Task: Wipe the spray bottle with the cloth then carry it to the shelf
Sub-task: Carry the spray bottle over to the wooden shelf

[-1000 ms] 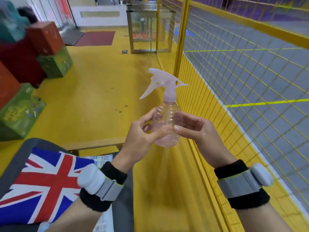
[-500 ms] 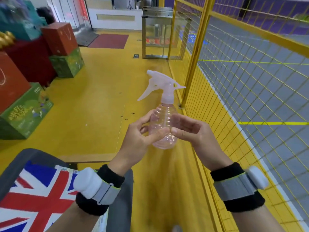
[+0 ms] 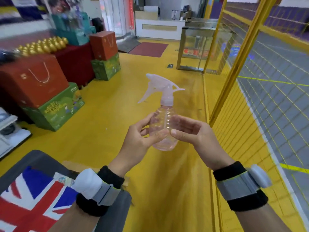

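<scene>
A clear pinkish spray bottle [image 3: 163,121] with a white trigger head stands upright in mid-air at the centre of the head view. My left hand [image 3: 142,138] grips its lower body from the left, thumb across the front. My right hand [image 3: 192,133] holds it from the right, fingers curled behind and thumb meeting the left thumb. A cloth with a Union Jack pattern [image 3: 33,201] lies on a dark grey surface [image 3: 41,161] at the bottom left, beside my left forearm. No shelf can be made out with certainty.
A yellow mesh fence [image 3: 242,91] runs along the right. Stacked red and green boxes [image 3: 50,97] line the left, with gold ornaments behind. A glass-and-metal turnstile cabinet [image 3: 195,47] and a white counter [image 3: 158,29] stand far ahead across the yellow floor [image 3: 117,114].
The view has tilted up and advanced along the yellow floor; more of the boxes and far counter show. Both hands keep the same grip on the bottle.
</scene>
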